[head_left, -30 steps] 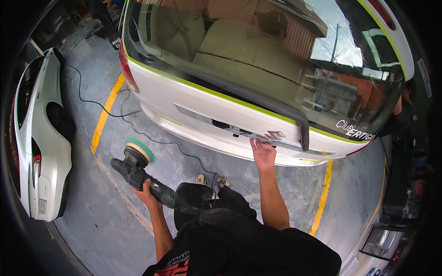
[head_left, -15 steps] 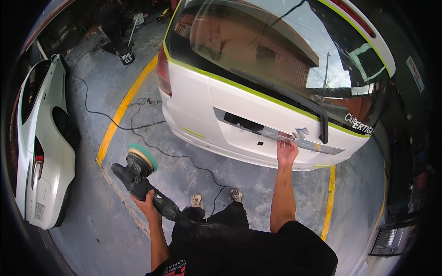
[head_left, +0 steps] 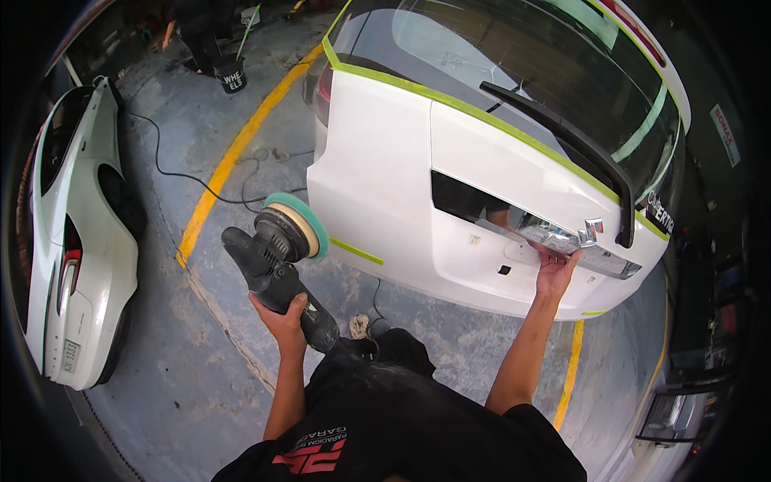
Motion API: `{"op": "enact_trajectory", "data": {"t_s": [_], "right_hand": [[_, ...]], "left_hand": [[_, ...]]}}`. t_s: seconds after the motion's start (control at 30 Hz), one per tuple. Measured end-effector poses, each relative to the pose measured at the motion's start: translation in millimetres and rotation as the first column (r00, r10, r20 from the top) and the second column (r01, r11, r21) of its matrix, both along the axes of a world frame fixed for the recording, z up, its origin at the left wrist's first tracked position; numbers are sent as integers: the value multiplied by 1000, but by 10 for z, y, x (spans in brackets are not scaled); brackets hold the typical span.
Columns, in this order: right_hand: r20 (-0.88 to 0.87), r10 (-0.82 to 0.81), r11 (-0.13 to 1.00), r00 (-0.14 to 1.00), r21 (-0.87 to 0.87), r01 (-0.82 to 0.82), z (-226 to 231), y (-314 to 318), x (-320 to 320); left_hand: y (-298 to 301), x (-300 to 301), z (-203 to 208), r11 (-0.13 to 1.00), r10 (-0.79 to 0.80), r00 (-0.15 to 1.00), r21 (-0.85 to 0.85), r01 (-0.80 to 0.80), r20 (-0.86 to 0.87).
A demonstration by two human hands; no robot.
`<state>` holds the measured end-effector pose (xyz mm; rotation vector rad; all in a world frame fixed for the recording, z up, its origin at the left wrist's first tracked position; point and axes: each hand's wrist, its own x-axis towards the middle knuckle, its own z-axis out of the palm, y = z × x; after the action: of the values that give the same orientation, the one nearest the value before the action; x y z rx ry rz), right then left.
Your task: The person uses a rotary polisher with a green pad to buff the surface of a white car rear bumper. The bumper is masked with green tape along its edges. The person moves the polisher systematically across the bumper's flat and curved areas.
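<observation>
My left hand is wrapped round the body of a black polisher. Its round pad, teal at the edge, is turned up and right, close to the rear of a white car but apart from it. My right hand reaches up to the car's tailgate, its fingers hooked under the chrome trim beside the badge. The fingertips are partly hidden there. Green masking tape borders the rear window, and a black wiper crosses the glass.
A second white car stands at the left. A black cable trails over the grey floor. Behind are a black bucket and another person's dark-clothed legs. A yellow line runs along the floor; a lamp-like fixture is at lower right.
The tailgate appears nearer and tilted outward, and its window reflections differ. My right hand has moved right with the trim. The polisher has come right, closer to the car.
</observation>
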<state>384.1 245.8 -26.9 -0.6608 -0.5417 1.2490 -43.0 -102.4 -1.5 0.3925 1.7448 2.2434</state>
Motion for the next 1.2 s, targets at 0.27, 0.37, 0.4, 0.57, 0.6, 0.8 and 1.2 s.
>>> {"op": "enact_trajectory", "data": {"t_s": [0.27,0.37,0.4,0.57,0.6,0.8,1.2], "right_hand": [[68,-97,995,993,42,95,362,-452,35],[611,-509,853,606,265,450,134,-990,-791],[723,-601,790,342,470,394,-76,-1292,-1088],[822,-538,824,-188,560,88,-102,-1842,-1581],[795,-565,804,-221,590,67,-119,-1813,-1542],[766,-559,776,-316,618,124,-405,-1866,-1549],[761,-488,795,-427,589,142,-816,-2056,-1566]], "left_hand": [[20,39,236,997,-76,988,14,79,-131],[45,51,185,991,-71,980,95,89,-183],[67,18,188,988,-83,978,111,106,-191],[-117,-30,135,971,-131,980,181,158,-151],[-81,-52,156,959,-153,978,217,182,-144],[-428,-561,-23,916,-349,921,145,374,-174],[-375,-429,193,882,-467,880,21,470,-85]]}}
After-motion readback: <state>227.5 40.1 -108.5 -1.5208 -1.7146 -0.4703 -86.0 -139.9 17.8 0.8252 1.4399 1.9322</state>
